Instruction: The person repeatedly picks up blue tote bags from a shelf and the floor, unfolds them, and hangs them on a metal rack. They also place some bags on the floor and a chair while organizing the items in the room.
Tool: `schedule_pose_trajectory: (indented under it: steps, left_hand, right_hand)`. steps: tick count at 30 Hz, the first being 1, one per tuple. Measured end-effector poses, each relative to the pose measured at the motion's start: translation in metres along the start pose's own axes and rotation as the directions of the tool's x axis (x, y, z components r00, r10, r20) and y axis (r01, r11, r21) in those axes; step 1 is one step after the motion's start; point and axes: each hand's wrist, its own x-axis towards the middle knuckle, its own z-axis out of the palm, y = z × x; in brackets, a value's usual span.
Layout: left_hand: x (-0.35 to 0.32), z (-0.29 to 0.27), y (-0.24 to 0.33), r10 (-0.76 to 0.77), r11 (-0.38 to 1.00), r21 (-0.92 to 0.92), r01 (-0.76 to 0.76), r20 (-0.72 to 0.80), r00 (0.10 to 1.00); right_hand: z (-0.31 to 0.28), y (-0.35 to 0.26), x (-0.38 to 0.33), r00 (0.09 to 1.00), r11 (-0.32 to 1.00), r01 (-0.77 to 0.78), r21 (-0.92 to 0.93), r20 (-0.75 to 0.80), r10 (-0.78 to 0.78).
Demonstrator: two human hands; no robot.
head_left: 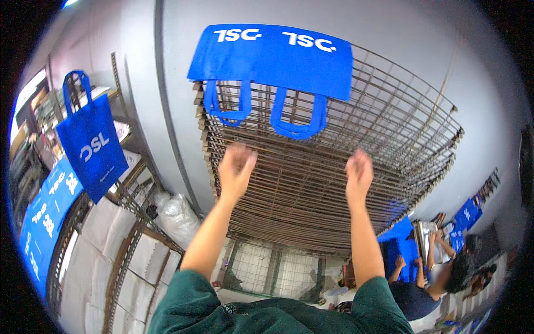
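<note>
Dark green shirt (278,317) fills six o'clock, nearest of all, its wearer's bare forearms reaching up toward the middle. Over at half past eight, pale blue printed pieces (58,203) cover a shelf end. Just above them, at nine, I see a blue tote bag (95,142), slightly tilted, handles up. At eight, white stacks (103,239) fill metal shelving (123,253), with crumpled clear plastic (179,218) beside it. The left hand (238,167) is just nine-ward of centre, thumb spread from its blurred fingers. Past it, at twelve, two blue bags (270,58) lie side by side atop a pile of wire racks (300,189), handles hanging toward the person, near both hands but apart from them. The right hand (360,167) is at three, fingers curled and blurred; I can't tell whether they close. Down at four, a co-worker (414,298) in a dark top has raised arms near blue material (397,236); more blue printed pieces (468,214) show just above.
</note>
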Motion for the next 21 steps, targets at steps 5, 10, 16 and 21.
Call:
schedule_pose_trajectory:
  steps: [5,10,16,21]
  left_hand:
    - [-0.322,-0.140,-0.131,-0.542,0.644,0.742,0.189,0.267,0.797]
    - [-0.497,-0.270,-0.124,-0.947,0.320,0.911,0.260,0.303,0.105]
    - [-0.494,-0.297,-0.186,-0.967,0.234,0.951,0.203,0.250,-0.056]
    - [-0.408,-0.258,-0.253,-0.948,0.284,0.893,0.351,0.207,0.241]
  right_hand:
    - [-0.155,0.142,-0.305,0.797,0.789,-0.470,-0.396,0.194,0.572]
    - [-0.334,0.022,-0.515,-0.134,0.132,-0.305,-0.943,0.180,0.974]
    - [-0.499,0.036,-0.611,-0.202,-0.506,-0.429,-0.748,-0.467,0.861]
    - [-0.367,0.030,-0.462,0.408,-0.081,-0.674,-0.735,-0.461,0.788]
